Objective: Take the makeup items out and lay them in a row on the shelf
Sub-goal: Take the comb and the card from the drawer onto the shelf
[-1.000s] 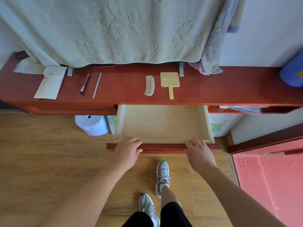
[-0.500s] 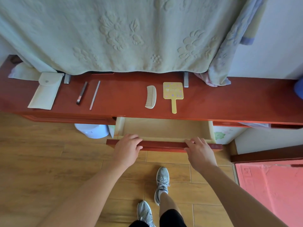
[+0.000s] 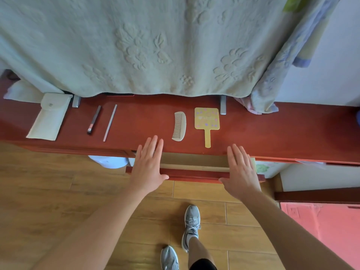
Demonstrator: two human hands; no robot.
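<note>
5 items are counted in a row on the red wooden shelf [image 3: 272, 133]. There is 1 pale pouch [image 3: 49, 115] with a snap flap at the left end. Next come 1 dark stick [image 3: 94, 120], 1 thin pale stick [image 3: 110, 122], 1 cream comb [image 3: 180, 126] and 1 yellow hand mirror [image 3: 206, 118] (its handle is pointed toward the shelf's near edge). The 2 sticks are laid close together, roughly parallel and slightly tilted. A wide bare stretch is left between them and the comb. The comb and mirror are set just beside each other, apart. 2 metal brackets [image 3: 76, 101] are seen at the back of the shelf, under 1 pale green embossed blanket [image 3: 136, 45]. 1 drawer [image 3: 194, 174] is seen below the shelf's edge, pulled out only a little. 2 grey shoes [image 3: 191, 225] are planted on the wood floor [image 3: 48, 182].

The left hand [image 3: 149, 166] and the right hand [image 3: 241, 170] are held well apart, each spread flat with straight fingers and nothing grasped. The left is laid over the left end of the drawer's red front, with its fingertips reaching over the shelf's near edge. The right is laid over the right end. The comb is found just beyond and to the right of the left fingertips. The mirror's handle is found between the 2 hands, nearer the right one. The pouch and both sticks are left well to the left of the left hand.
</note>
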